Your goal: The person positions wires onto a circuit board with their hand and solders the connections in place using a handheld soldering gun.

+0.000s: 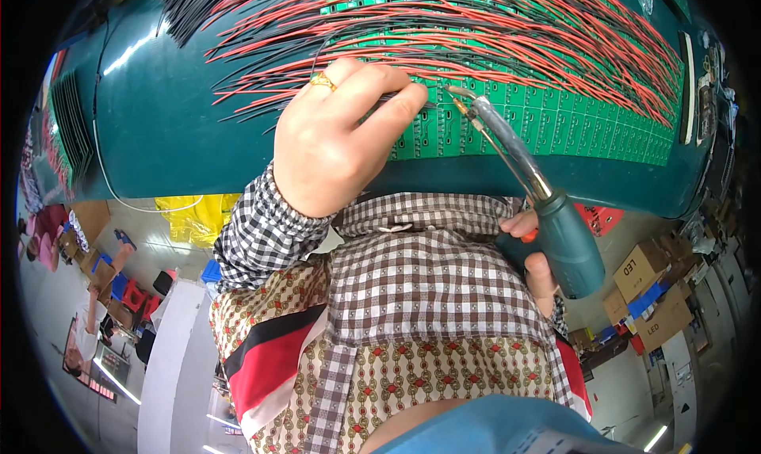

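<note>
My left hand, with a gold ring on one finger, is closed in a pinch at the near rows of a green circuit board panel. Dark wire shows at its fingertips, seemingly a black wire; the fingers partly hide it. My right hand is wrapped round the dark green handle of a soldering gun, which partly covers the fingers. The gun's metal tip and thin feed tube reach the board just right of my left fingertips. Red and black wires lie in rows across the panel.
The panel rests on a dark green work mat. A bundle of black wires lies at the far left. More wired boards stand at the left edge. A thin white cable hangs over the near edge. Cardboard boxes are on the right.
</note>
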### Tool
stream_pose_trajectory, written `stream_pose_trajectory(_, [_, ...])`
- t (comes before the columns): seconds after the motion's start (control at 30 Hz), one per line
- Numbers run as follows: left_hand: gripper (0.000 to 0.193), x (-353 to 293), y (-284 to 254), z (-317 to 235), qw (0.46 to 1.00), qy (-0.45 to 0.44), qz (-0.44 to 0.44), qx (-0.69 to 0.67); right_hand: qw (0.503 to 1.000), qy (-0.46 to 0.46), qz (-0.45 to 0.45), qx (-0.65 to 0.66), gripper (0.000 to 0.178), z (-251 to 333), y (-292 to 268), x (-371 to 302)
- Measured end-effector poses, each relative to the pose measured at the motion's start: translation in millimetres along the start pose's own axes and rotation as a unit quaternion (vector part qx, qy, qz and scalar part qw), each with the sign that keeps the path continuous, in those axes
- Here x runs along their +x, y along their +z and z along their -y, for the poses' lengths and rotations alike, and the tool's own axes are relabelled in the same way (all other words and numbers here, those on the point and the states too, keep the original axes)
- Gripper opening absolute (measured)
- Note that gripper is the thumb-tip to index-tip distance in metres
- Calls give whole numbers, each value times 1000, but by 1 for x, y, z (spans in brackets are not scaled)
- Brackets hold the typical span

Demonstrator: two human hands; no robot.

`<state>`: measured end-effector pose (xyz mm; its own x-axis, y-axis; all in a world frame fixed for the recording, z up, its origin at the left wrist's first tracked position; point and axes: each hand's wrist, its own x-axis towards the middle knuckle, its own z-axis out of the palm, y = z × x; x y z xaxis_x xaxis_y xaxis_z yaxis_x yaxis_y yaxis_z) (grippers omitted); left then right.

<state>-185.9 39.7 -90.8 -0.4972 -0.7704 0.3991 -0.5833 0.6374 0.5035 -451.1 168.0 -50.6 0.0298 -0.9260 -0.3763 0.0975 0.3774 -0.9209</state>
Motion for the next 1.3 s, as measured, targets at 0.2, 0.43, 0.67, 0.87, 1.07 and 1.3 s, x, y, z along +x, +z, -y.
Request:
stream_pose_trajectory(0.2, [27,1,1,0,1000,3,-3,-1,1000,6,-17,18,51,1,4,2])
stream_pose_trajectory(0.43, [27,1,1,0,1000,0,2,1,1000,13,-21,1,53,0,4,2])
stream_pose_trajectory(0.67, [26,2,2,0,1000,5,-11,3,999,0,-28,-46,56,1,3,0])
stream_pose_trajectory(0.87, [31,1,-1,-2,1000,-15,3,-24,998,-4,-29,-48,60,5,4,0])
stream_pose_trajectory(1.07, [32,2,0,-1,999,-15,7,-29,1000,-4,-5,-9,54,5,-1,-1])
stream_pose_trajectory(1.3, [38,10,-6,-15,999,15,-39,18,997,-9,80,-8,52,9,-18,-2])
